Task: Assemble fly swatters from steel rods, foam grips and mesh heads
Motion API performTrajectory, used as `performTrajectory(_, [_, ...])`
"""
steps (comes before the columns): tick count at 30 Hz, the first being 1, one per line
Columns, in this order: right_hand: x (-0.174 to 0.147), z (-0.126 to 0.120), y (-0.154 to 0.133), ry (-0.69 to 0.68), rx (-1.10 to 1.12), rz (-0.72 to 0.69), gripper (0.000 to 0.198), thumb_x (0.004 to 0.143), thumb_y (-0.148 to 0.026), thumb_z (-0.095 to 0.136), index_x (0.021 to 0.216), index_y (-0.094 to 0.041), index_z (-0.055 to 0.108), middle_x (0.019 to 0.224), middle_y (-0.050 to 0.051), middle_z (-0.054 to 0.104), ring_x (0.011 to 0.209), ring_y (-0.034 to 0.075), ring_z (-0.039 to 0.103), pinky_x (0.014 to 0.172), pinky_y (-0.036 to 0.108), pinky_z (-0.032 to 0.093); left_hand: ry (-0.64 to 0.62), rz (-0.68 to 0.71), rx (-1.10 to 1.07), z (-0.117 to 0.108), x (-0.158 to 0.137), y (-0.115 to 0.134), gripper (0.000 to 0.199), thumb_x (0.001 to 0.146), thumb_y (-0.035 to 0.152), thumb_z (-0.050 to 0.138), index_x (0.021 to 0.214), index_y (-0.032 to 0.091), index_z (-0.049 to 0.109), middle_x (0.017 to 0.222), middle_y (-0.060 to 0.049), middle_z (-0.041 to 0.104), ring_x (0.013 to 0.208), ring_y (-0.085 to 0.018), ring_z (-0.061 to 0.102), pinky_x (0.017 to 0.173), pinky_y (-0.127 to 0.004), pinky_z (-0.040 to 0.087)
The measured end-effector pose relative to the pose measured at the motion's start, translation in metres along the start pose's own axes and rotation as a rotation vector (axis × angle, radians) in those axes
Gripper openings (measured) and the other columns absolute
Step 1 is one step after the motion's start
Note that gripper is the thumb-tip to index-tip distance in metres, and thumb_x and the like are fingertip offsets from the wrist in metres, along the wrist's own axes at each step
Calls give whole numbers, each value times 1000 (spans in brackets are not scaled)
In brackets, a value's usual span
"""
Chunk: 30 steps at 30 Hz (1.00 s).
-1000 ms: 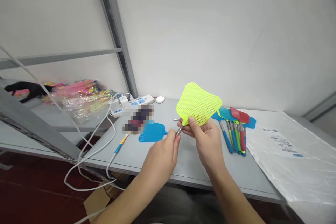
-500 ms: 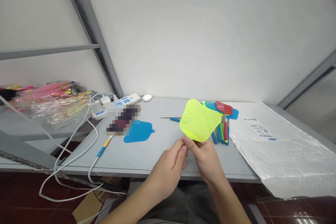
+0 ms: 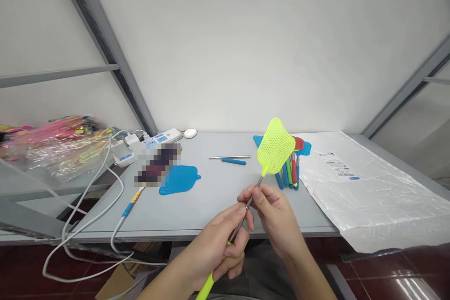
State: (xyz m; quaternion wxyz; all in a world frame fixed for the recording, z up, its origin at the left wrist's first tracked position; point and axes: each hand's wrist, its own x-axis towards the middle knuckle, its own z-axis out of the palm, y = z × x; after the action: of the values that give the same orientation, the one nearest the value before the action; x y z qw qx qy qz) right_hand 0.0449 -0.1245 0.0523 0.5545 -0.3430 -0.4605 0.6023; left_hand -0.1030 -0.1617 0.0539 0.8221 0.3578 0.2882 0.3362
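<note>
A neon-yellow fly swatter (image 3: pixel 276 146) slants up in front of me, its perforated head above the table and its metal rod running down to a yellow handle. My left hand (image 3: pixel 220 243) is closed round the lower rod and the top of the handle. Higher up, my right hand (image 3: pixel 274 211) pinches the rod below the head. On the table left of my hands lies a loose blue swatter head (image 3: pixel 181 179). Beyond them are a thin metal rod (image 3: pixel 230 157) and a blue handle (image 3: pixel 234 161). Several swatters (image 3: pixel 291 173) in mixed colours lie piled behind the yellow head.
A white plastic mailing bag (image 3: pixel 348 187) with a label covers the table's right side. To the left are power strips (image 3: pixel 165 137), white cables (image 3: pixel 116 197), a white mouse (image 3: pixel 190 133), a pixelated object (image 3: pixel 158 164) and bagged colourful goods (image 3: pixel 59 145). Metal shelf posts flank the table.
The yellow swatter has moved slightly up and right and its head has turned, baring the metal rod and handle. My left hand has shifted down along it. The view has turned slightly.
</note>
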Motion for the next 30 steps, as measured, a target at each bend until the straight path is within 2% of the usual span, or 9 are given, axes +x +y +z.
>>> performTrajectory(3, [-3, -5, 1, 0, -161, -56, 31, 92, -45, 58, 80, -20, 72, 82, 4, 70, 83, 19, 63, 83, 34, 46, 53, 2, 76, 3, 0, 1, 35, 101, 50, 34, 87, 22, 49, 40, 15, 28, 25, -4, 16, 37, -16, 36])
performTrajectory(6, [20, -21, -21, 164, -291, -203, 33, 89, -48, 61, 75, -21, 73, 84, 4, 71, 88, 22, 62, 87, 36, 43, 41, 6, 146, 5, 1, 2, 36, 99, 53, 39, 81, 22, 45, 40, 15, 31, 26, -4, 17, 37, -16, 35])
performTrajectory(10, [49, -25, -54, 180, -238, -304, 30, 87, -47, 64, 74, -21, 72, 79, 3, 69, 84, 21, 61, 86, 36, 44, 91, 63, 214, 11, 1, 6, 37, 99, 52, 39, 78, 22, 42, 41, 14, 31, 26, -4, 19, 38, -18, 35])
performTrajectory(13, [38, -7, -51, 49, -138, -221, 28, 91, -46, 60, 82, -23, 71, 79, 1, 68, 79, 18, 62, 82, 34, 47, 127, 125, 238, 15, -2, 8, 38, 100, 52, 36, 78, 22, 43, 41, 14, 31, 26, -4, 20, 41, -19, 36])
performTrajectory(17, [13, 9, -30, -115, -236, -104, 37, 95, -46, 53, 75, -21, 71, 80, 4, 70, 83, 19, 64, 81, 32, 47, 150, 139, 220, 12, -6, 7, 39, 98, 56, 40, 79, 22, 44, 41, 15, 30, 26, -4, 18, 41, -20, 36])
performTrajectory(19, [19, 4, -30, -62, -274, -150, 38, 94, -47, 54, 74, -20, 72, 82, 5, 72, 86, 21, 64, 84, 33, 46, 154, 109, 220, 10, -8, 6, 40, 96, 58, 42, 78, 22, 43, 42, 15, 29, 27, -4, 18, 40, -19, 35])
performTrajectory(24, [63, -22, -56, 309, -219, -378, 37, 88, -50, 62, 69, -20, 71, 77, 4, 68, 83, 20, 62, 89, 37, 45, 143, 23, 249, 5, -14, 1, 43, 94, 62, 43, 75, 23, 40, 41, 14, 28, 32, -6, 17, 41, -19, 33])
performTrajectory(27, [60, -21, -61, 296, -113, -370, 36, 90, -50, 59, 72, -20, 70, 77, 3, 66, 81, 19, 62, 86, 36, 47, 168, 26, 298, 5, -17, 1, 46, 91, 64, 47, 74, 22, 41, 42, 13, 28, 36, -6, 21, 41, -18, 31])
performTrajectory(30, [27, -5, -43, 172, -76, -249, 30, 94, -47, 54, 88, -23, 71, 83, 2, 68, 81, 18, 62, 83, 34, 48, 164, 22, 325, 5, -18, 6, 44, 92, 63, 45, 74, 22, 44, 42, 12, 28, 37, -7, 22, 43, -19, 33])
